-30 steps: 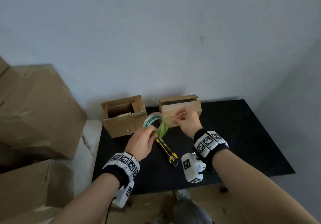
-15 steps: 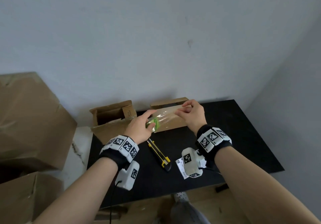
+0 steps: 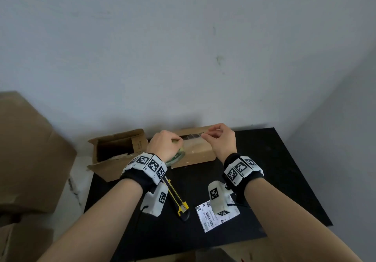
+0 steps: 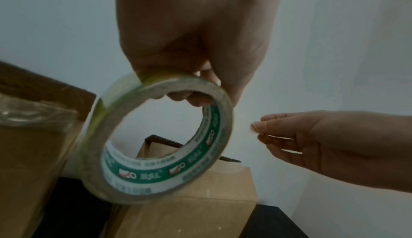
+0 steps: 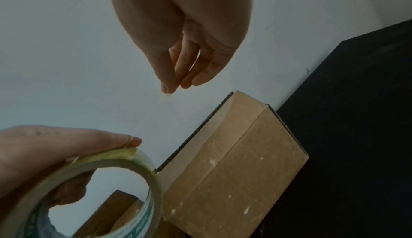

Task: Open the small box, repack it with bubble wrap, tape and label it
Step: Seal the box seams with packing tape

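A small closed brown box (image 3: 195, 154) stands at the back of the black table (image 3: 284, 180), against the wall. My left hand (image 3: 177, 141) grips a roll of clear tape (image 3: 176, 156) with a green core, just left of the box; thumb on the outside, fingers through the core (image 4: 189, 99). A short strip of tape (image 3: 192, 136) runs from the roll over the box top to my right hand (image 3: 205, 134), which pinches its free end between thumb and fingertips (image 5: 168, 88). A white shipping label (image 3: 215, 217) lies flat near the front, partly under my right wrist camera.
An open cardboard box (image 3: 118, 150) with clear wrap inside (image 4: 26, 116) stands left of the small box. A yellow-black utility knife (image 3: 177, 198) lies between my forearms. Large cartons (image 3: 30, 150) are stacked off the table's left side. The wall is close behind.
Both hands moved away from me, from in front of the small box to over its top. The right hand drew away from the roll, and the strip between them is longer.
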The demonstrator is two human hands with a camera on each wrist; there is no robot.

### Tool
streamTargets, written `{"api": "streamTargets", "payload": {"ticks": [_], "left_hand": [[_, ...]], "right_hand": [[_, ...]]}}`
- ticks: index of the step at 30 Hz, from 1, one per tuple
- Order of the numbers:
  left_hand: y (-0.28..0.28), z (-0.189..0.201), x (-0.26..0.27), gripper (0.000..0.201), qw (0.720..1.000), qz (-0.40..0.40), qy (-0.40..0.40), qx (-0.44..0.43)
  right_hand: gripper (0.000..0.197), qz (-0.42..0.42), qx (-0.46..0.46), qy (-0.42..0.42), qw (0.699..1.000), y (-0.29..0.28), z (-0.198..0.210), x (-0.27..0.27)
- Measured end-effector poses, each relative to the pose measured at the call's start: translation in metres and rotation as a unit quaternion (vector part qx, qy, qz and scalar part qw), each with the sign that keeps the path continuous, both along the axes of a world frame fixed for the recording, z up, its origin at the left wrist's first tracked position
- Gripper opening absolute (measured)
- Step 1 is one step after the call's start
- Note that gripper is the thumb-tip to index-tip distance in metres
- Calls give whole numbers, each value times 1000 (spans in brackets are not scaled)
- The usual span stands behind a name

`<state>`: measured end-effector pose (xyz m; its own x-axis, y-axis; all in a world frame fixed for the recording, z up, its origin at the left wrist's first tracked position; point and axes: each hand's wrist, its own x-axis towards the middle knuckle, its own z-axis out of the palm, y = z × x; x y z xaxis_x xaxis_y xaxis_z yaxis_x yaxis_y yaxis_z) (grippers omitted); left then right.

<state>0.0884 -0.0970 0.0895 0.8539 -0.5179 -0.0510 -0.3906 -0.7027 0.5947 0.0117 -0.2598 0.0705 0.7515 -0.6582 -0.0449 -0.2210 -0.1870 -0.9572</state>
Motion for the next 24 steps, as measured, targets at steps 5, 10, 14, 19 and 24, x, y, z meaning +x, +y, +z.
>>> {"api": "streamTargets", "payload": {"ticks": [5, 10, 14, 19, 24], "left_hand": [[-18, 2, 14, 16, 999, 19, -7, 45], [-33, 9, 25, 16, 996, 32, -13, 85], [-39, 12, 34, 16, 993, 34, -13, 114], [-42, 14, 46, 16, 990, 16, -11, 138], [-51, 16, 54, 17, 988, -5, 5, 155]], "right_hand": [[26, 23, 14, 3, 1000, -16, -6, 15], [28, 74, -28, 24, 997, -24, -18, 27], [41, 82, -105, 72, 988, -35, -30, 34], [73, 245, -204, 154, 935, -55, -47, 33], [73, 342, -376, 215, 834, -66, -60, 32]]}}
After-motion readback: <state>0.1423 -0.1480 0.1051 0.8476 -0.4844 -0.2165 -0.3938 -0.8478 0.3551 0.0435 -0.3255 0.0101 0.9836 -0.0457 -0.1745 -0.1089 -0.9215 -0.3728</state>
